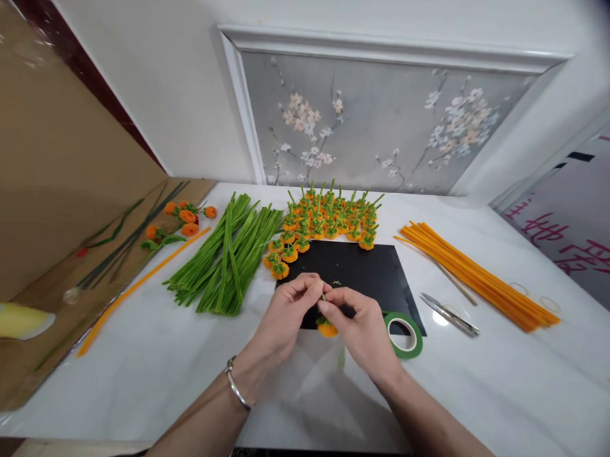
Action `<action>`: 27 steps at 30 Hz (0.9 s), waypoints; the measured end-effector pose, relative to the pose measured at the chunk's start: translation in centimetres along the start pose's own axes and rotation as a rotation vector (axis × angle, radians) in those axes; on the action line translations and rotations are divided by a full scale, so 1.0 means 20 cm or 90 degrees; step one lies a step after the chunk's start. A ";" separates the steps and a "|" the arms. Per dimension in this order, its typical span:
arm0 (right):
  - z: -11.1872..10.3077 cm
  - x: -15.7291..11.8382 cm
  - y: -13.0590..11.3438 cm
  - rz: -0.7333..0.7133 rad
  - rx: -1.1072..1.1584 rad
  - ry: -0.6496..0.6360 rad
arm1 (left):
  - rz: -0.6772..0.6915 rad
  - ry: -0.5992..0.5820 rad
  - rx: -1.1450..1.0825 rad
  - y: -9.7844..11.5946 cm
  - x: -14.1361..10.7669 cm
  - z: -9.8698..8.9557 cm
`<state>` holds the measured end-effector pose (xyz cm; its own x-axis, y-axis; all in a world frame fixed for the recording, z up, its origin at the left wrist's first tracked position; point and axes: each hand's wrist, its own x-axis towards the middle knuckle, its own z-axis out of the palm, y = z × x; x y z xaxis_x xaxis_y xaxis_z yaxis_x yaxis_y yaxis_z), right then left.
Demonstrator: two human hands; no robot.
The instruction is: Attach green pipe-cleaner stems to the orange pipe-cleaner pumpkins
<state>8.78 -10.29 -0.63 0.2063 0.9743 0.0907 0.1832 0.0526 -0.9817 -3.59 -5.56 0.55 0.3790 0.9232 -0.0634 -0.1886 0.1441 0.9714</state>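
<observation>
Over the black mat (378, 271), my left hand (293, 311) and my right hand (362, 330) meet fingertip to fingertip. Both are closed in a pinch on the thin green stem of an orange pipe-cleaner flower (327, 328), whose head hangs down between them. A blurred, pale green strip (341, 356) dangles below my right fingers; it looks like tape. Just right of that hand lies a roll of green floral tape (415, 347) on its side. Behind the mat, several finished orange flowers (330, 219) rest head down with green stems pointing up.
Green pipe cleaners (228, 259) lie bundled at the left, with one orange pipe cleaner (137, 289) beyond. Small orange blooms (188, 216) sit on cardboard (24, 372). To the right are orange pipe cleaners (478, 278) and scissors (449, 315). A wall (388, 125) closes the back.
</observation>
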 end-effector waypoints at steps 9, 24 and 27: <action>-0.08 0.06 -0.06 0.213 0.368 -0.356 | -0.079 -0.116 -0.106 0.02 -0.03 -0.03; -0.09 0.06 -0.01 0.219 0.496 -0.355 | -0.079 -0.106 -0.135 0.01 0.00 -0.04; -0.10 0.06 -0.01 0.186 0.421 -0.297 | -0.072 -0.054 -0.133 0.02 0.02 -0.04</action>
<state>10.92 -9.66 0.06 -0.2847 0.9515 -0.1165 -0.4430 -0.2384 -0.8643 -4.24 -4.82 0.63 0.4809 0.8654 -0.1408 -0.3201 0.3228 0.8907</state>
